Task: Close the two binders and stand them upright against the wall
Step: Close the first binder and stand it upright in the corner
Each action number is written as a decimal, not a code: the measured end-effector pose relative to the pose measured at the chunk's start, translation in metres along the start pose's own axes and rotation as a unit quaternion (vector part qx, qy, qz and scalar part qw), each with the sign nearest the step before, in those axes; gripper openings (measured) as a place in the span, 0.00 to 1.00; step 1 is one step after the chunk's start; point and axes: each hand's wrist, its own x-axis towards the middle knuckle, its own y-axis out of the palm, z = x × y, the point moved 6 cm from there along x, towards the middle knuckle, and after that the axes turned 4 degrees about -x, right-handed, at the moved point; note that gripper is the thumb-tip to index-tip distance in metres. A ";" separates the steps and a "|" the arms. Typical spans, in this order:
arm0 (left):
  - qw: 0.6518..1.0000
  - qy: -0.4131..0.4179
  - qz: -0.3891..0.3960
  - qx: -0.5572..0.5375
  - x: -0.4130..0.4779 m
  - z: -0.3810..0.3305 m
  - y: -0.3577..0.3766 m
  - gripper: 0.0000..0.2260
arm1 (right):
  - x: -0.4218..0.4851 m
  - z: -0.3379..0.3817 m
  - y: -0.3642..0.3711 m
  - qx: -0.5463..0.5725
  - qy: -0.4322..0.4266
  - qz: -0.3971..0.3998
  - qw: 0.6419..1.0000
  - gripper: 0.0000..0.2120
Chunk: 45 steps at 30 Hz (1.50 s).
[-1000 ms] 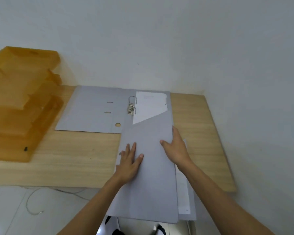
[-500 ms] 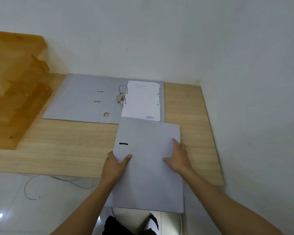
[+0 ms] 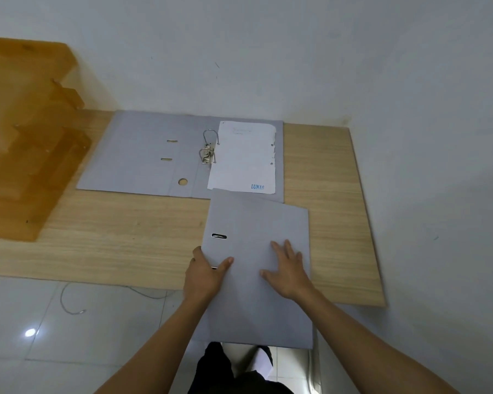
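Two binders: one open (image 3: 143,155), one closed (image 3: 256,223) under flat right hand (image 3: 288,271), gripped by left hand (image 3: 205,274).

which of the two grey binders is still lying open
The far binder, lying flat by the wall: its covers are spread, showing the metal ring clip and a white sheet. The near binder is shut under both hands.

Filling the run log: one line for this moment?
near binder: closed, flat | left hand: gripping spine edge | right hand: flat on cover | far binder: open
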 end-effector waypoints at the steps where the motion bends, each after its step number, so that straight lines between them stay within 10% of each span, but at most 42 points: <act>1: 1.000 -0.006 0.007 -0.007 0.003 0.001 -0.001 0.39 | 0.001 0.001 0.000 0.012 0.005 -0.002 1.000 0.41; 7: 0.986 -0.107 0.058 -0.111 0.021 -0.004 -0.010 0.37 | -0.004 0.008 0.002 0.113 0.067 -0.022 0.991 0.37; 12: 0.911 -0.131 0.261 -0.289 0.008 -0.050 0.017 0.38 | -0.014 0.019 -0.025 0.227 0.108 -0.087 0.964 0.32; 22: 0.818 -0.028 0.512 -0.262 -0.031 -0.170 0.042 0.25 | -0.057 0.047 -0.094 0.530 0.029 -0.188 0.826 0.30; 31: 0.816 0.262 0.482 -0.185 -0.038 -0.251 0.025 0.37 | -0.114 0.104 -0.216 0.401 -0.197 -0.251 0.859 0.27; 45: 0.819 0.382 0.425 -0.052 -0.037 -0.287 0.111 0.56 | -0.106 -0.015 -0.254 0.361 -0.131 -0.295 0.875 0.37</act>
